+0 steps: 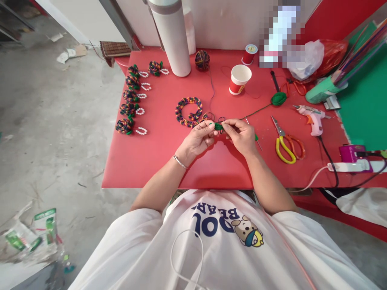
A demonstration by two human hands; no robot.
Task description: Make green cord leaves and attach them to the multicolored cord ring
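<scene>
Left hand (200,139) and right hand (243,137) pinch opposite ends of partly hidden green yarn piece (218,126), centre frame, probably for tension.

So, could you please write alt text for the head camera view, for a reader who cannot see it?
A person's left hand and right hand hold a small green yarn piece in their fingers over a red table. Multicoloured yarn rosettes with white bead loops lie left, a curled yarn strip beyond, scissors and a pink glue gun right.
</scene>
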